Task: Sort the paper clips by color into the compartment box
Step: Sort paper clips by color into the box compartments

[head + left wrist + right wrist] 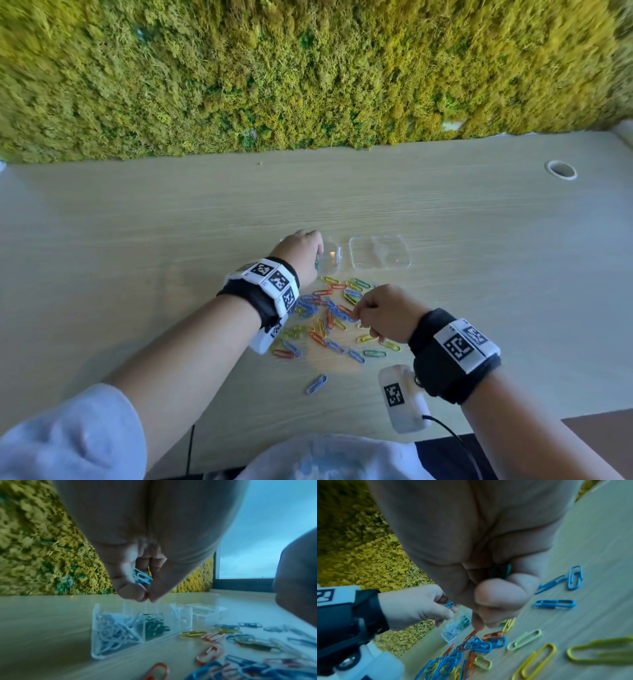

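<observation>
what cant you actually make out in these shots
- Head view: the left hand covers most of the compartment box; its contents are hidden.
- Left wrist view: curled fingers hide how many blue clips they pinch.
- Right wrist view: the right hand hides most of the green clips; the nearest clips blur.

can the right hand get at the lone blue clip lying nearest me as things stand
Probably yes. The lone blue clip lies apart from the pile on bare table, nothing covering it, near the right hand. But its fingers already hold green clips, which may hamper picking.
</observation>
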Tool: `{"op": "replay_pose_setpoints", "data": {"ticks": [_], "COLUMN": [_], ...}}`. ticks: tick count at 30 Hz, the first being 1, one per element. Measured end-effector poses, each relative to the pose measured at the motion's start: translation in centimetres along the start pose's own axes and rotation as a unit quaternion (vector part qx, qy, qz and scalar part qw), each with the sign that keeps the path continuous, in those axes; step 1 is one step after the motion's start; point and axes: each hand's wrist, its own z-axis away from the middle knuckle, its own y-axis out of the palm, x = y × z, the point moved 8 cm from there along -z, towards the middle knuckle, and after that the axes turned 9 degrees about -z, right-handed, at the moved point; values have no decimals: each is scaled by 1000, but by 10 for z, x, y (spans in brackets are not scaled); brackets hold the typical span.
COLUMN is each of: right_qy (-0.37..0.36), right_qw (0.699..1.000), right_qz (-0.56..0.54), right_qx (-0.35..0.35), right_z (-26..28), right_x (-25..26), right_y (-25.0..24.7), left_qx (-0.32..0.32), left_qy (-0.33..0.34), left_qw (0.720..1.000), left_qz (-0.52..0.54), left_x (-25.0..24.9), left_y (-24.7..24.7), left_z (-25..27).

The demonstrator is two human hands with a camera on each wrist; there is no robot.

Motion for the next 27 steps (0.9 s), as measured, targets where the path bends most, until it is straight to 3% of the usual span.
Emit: {"op": "replay_pose_setpoints", "data": {"ticks": [5, 10, 18, 22, 27], "right_qy": [-4, -22, -94, -114, -155], "right_qw": [998, 991, 965, 951, 925], "right_qz": [62, 125, 236, 280, 345], "right_qx": [-17, -31, -66, -63, -27], "right_z": [6, -4, -51, -73, -76], "right_x": [4, 21, 88, 111, 130], "right_y": [-8, -14, -10, 0, 16], "left_qx": [17, -31, -91, -76, -45], "left_qy": [26, 39, -9, -52, -58], "left_qw": [997, 999, 995, 994, 996], "left_qz": [-77, -21, 43, 51, 44], "left_x": [-4, 1, 37, 56, 64], "left_y": [4, -3, -5, 6, 17], "left_z": [-7, -3, 27, 44, 55]}}
